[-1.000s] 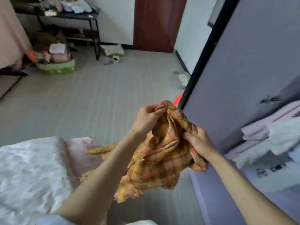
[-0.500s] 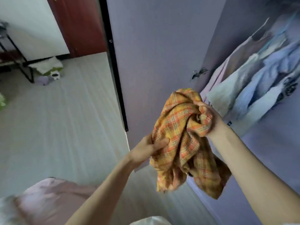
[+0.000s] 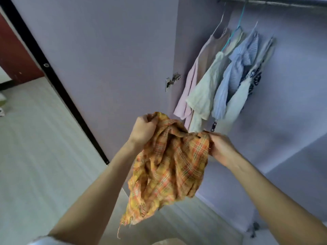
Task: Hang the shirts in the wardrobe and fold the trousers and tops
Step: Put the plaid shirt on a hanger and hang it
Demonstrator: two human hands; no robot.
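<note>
No text, label, brand, number or sign can be read anywhere in the view. The dark markings on the white patterned garment [image 3: 254,76] hanging at the upper right of the frame are too blurred to tell whether they are letters or only a print.

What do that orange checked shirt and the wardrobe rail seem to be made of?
The plaid shirt, gripped by the left hand and right hand, looks like thin woven cloth, perhaps cotton: soft crumples, frayed threads at its hem. The rail looks like metal: dark and slightly glossy, though it is blurred.
</note>
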